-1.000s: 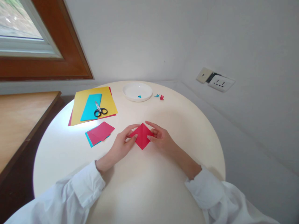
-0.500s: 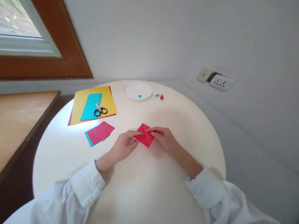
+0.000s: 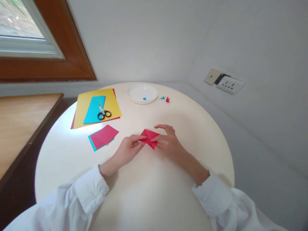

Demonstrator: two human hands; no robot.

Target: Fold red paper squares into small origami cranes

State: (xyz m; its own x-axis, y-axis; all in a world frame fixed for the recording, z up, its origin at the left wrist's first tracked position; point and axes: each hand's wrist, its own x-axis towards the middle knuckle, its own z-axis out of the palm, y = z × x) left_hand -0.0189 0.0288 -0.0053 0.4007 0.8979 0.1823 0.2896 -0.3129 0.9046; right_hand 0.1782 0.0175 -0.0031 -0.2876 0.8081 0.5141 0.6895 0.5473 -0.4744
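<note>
Between my hands, over the middle of the round table, is a creased piece of red paper (image 3: 149,134). My left hand (image 3: 130,148) pinches its left corner between thumb and fingers. At the right corner, my right hand (image 3: 169,141) grips the paper, its index finger raised and curled clear of the sheet. The paper is bent along its creases, with the sides pressed inward. Part of its right corner is hidden by my fingers.
Left of my hands lie small red sheets (image 3: 104,134) on blue ones. Farther back, black-handled scissors (image 3: 104,113) rest on blue paper (image 3: 92,112) over a yellow sheet (image 3: 80,110). A white plate (image 3: 137,93) holds a blue scrap; tiny blue (image 3: 163,98) and red folded cranes (image 3: 167,99) stand beside it.
The red paper has gone from nearly flat to bent, its side corners pushed inward. My right index finger has lifted off it and the other fingers have shifted their grip.
</note>
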